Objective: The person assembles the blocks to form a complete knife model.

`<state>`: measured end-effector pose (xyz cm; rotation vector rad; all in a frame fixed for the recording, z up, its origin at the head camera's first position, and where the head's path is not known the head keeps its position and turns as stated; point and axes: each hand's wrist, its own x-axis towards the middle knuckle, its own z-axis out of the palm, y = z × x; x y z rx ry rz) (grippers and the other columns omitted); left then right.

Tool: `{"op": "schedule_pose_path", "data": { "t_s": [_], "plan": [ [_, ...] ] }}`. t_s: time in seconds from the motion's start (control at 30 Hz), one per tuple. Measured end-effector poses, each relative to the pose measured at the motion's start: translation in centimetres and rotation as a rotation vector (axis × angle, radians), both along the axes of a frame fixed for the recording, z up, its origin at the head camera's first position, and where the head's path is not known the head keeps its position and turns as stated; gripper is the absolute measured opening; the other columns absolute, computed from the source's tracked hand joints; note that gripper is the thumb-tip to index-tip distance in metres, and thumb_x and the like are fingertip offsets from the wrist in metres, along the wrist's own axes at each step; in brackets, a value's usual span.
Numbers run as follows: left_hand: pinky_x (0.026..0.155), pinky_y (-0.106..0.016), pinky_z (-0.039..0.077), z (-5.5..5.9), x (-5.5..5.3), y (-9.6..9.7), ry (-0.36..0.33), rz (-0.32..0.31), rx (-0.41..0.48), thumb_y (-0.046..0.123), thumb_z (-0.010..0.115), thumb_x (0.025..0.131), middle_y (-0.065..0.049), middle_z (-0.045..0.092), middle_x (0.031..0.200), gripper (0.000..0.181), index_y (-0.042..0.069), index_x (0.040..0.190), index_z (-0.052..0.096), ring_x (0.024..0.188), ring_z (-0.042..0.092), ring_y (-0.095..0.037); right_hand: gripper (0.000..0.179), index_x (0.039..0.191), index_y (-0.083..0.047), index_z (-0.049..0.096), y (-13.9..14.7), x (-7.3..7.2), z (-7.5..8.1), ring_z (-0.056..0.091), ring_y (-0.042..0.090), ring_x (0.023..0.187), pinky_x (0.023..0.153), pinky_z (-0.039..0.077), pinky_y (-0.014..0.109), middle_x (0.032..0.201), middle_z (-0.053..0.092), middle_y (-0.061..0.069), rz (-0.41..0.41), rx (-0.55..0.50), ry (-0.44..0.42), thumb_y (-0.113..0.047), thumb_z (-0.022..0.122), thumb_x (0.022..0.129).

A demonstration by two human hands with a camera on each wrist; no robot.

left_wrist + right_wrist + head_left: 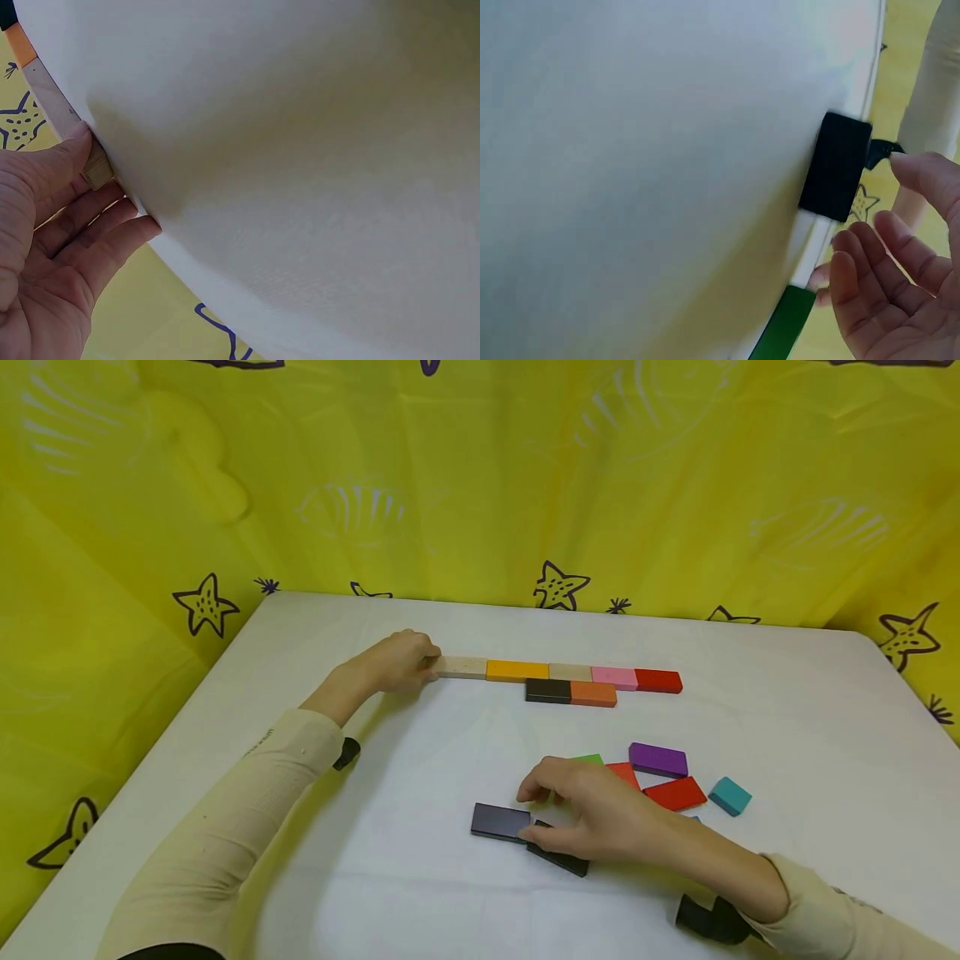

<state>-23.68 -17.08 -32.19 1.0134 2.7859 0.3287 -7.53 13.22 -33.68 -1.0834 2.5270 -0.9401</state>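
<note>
Pale block [52,96] in the grip of the left hand [49,281].

Beyond the left hand [399,662], yellow starfish-printed cloth [465,510] is screening off a white tabletop [390,827], hiding the kind of room.

No text, brand, number or sign is legible in any view. A short line of small dark print [260,742] runs along the left sleeve [213,831]; a similar dark marking [857,901] shows on the right sleeve [817,910]. Both are too small and blurred to read.
</note>
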Motion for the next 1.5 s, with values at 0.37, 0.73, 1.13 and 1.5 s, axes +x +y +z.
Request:
{"op": "schedule_pose_path", "data": {
  "t_s": [0.37,0.73,1.13,1.5],
  "plan": [
    [0.068,-0.032,0.035,0.1,0.0,-0.1,0.003,0.007,-0.006,0.006,0.070,0.094,-0.003,0.046,0.070,0.024,0.006,0.075,0.055,0.071,0.042,-0.019,0.028,0.111,-0.021,0.069,-1.0,0.7,-0.2,0.058,0.002,0.097,0.088,0.053,0.026,0.104,0.062,-0.016,0.024,0.089,0.011,-0.031,0.082,0.088],
    [0.069,-0.033,0.036,-0.2,0.0,-0.2,0.010,0.009,-0.016,0.007,0.071,0.094,-0.003,0.048,0.071,0.022,0.006,0.077,0.057,0.072,0.043,-0.020,0.024,0.109,-0.019,0.067,-1.6,0.8,0.1,0.055,0.005,0.089,0.079,0.051,0.023,0.097,0.059,-0.013,-0.020,0.135,-0.064,-0.020,0.078,0.088],
    [0.068,-0.032,0.036,-0.3,-0.1,-0.1,0.007,0.003,-0.002,0.006,0.071,0.094,-0.002,0.048,0.071,0.026,0.007,0.074,0.054,0.072,0.043,-0.020,0.025,0.112,-0.016,0.065,-1.3,0.5,0.6,0.058,0.004,0.088,0.080,0.053,0.022,0.101,0.060,-0.011,0.011,0.150,-0.013,-0.019,0.075,0.089],
    [0.068,-0.032,0.035,-0.3,-0.1,-0.1,0.009,0.001,-0.004,0.006,0.070,0.094,-0.003,0.047,0.070,0.025,0.007,0.074,0.055,0.072,0.043,-0.020,0.026,0.109,-0.015,0.066,1.0,-0.7,1.6,0.062,0.008,0.089,0.079,0.056,0.029,0.099,0.065,-0.010,-0.060,0.058,0.128,-0.014,0.077,0.086]
  ]
}}
